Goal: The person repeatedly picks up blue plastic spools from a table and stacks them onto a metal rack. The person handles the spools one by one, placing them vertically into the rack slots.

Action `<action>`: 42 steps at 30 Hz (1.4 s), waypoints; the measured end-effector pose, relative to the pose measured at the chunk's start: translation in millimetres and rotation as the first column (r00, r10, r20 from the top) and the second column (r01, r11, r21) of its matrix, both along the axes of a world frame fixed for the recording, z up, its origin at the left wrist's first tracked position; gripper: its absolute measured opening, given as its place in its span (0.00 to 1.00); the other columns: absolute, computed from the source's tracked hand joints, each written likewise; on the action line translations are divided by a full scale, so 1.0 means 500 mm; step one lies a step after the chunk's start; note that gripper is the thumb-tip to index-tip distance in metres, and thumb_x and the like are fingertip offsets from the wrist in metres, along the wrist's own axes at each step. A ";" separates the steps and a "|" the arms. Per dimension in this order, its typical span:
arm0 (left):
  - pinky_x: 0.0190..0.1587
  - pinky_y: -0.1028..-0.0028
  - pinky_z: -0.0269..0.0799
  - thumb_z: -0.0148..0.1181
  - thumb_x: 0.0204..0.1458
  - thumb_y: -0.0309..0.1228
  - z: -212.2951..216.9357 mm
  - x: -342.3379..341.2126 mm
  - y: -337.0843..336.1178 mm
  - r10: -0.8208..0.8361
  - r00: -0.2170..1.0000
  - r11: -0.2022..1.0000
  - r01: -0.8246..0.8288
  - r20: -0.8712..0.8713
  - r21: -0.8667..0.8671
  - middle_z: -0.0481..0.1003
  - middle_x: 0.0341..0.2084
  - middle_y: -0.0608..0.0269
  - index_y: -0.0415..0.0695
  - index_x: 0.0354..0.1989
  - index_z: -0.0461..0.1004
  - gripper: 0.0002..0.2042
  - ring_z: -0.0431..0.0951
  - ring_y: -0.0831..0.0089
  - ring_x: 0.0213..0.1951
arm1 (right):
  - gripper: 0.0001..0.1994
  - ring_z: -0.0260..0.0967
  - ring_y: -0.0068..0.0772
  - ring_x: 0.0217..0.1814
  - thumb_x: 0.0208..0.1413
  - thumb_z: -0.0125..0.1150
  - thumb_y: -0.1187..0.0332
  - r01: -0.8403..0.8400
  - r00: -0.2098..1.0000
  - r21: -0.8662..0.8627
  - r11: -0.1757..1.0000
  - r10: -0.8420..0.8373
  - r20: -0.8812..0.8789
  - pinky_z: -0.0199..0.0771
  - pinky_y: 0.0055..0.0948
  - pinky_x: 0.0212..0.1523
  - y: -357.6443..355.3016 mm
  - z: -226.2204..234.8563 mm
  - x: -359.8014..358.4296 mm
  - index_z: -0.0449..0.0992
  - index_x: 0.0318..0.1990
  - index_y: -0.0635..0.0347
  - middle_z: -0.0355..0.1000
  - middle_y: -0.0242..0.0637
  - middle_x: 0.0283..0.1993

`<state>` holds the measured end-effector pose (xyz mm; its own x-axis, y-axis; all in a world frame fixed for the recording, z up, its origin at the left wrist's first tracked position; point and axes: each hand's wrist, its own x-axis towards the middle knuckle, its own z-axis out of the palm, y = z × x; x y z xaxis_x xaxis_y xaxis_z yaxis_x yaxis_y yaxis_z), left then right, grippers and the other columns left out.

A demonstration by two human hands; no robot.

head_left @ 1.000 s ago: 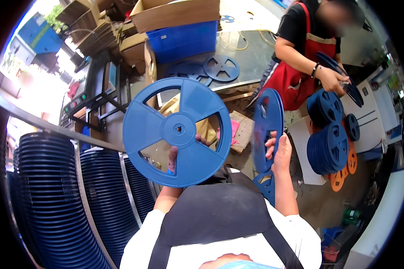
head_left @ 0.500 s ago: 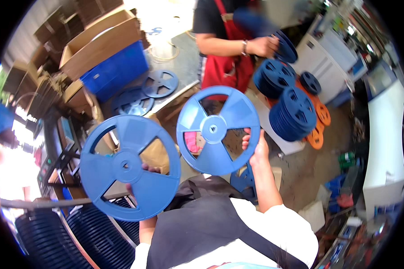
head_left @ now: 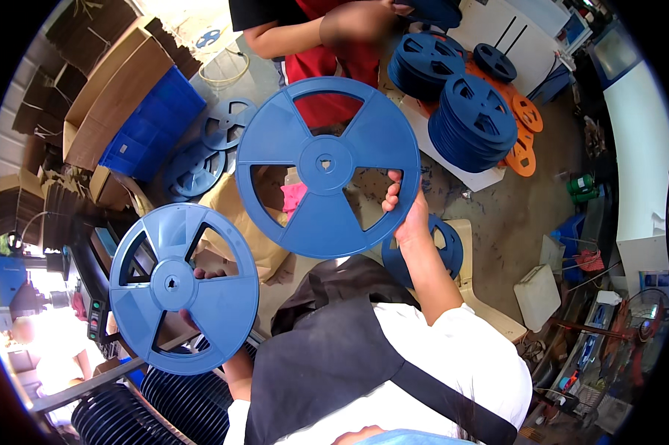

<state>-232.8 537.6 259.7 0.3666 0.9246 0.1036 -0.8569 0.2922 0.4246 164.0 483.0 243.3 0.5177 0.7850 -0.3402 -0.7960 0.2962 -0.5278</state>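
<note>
A person looks down at two large blue plastic reels, one held up in each hand, both turned flat-face toward the camera.

The right hand [head_left: 407, 215] grips the larger-looking reel [head_left: 327, 167] by its lower right rim. The thumb lies over the front face and the other fingers are hidden behind it, so the hand is clenched on that rim. This reel sits high and centre, in front of the person's chest.

The left hand [head_left: 201, 297] holds the second reel [head_left: 184, 288] lower and to the left. Only fingertips show through a cut-out near the hub; the hand grasps it from behind.

The two reels are apart, with a clear gap between their rims. The right-hand reel lies up and to the right of the left-hand one. Both are round, so neither has a long axis; their faces look roughly parallel.

Below the left reel stand ribbed stacks of blue reels [head_left: 178, 404]. Further off, more blue stacks [head_left: 471, 122] sit on a white worktop [head_left: 483, 178], beside a co-worker in a red apron [head_left: 327, 59].
</note>
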 end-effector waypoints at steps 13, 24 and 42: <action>0.60 0.69 0.61 0.54 0.58 0.37 -0.041 0.142 -0.035 0.251 0.685 0.961 -0.094 -0.683 0.259 0.67 0.51 0.59 0.43 0.61 0.60 0.24 0.67 0.67 0.53 | 0.26 0.77 0.40 0.42 0.64 0.44 0.52 -0.642 0.228 0.127 0.756 0.030 0.973 0.75 0.30 0.44 0.065 0.190 -0.309 0.74 0.47 0.71 0.76 0.47 0.42; 0.56 0.65 0.65 0.54 0.54 0.47 -0.007 -0.009 -0.084 0.555 0.749 0.832 -0.509 -0.362 0.223 0.67 0.53 0.53 0.39 0.60 0.60 0.30 0.69 0.62 0.53 | 0.27 0.73 0.46 0.45 0.52 0.61 0.57 -0.970 -0.159 -0.127 0.207 -0.143 0.977 0.73 0.34 0.45 0.050 0.303 -0.495 0.67 0.55 0.66 0.72 0.49 0.46; 0.64 0.58 0.57 0.54 0.51 0.56 0.311 -0.073 -0.334 0.976 0.181 0.217 -0.843 -0.120 0.492 0.67 0.52 0.54 0.39 0.61 0.57 0.38 0.66 0.61 0.57 | 0.14 0.71 0.30 0.50 0.63 0.49 0.65 -0.962 -0.222 -0.025 -0.271 0.730 0.646 0.71 0.29 0.48 0.174 0.117 -0.544 0.72 0.49 0.64 0.74 0.41 0.46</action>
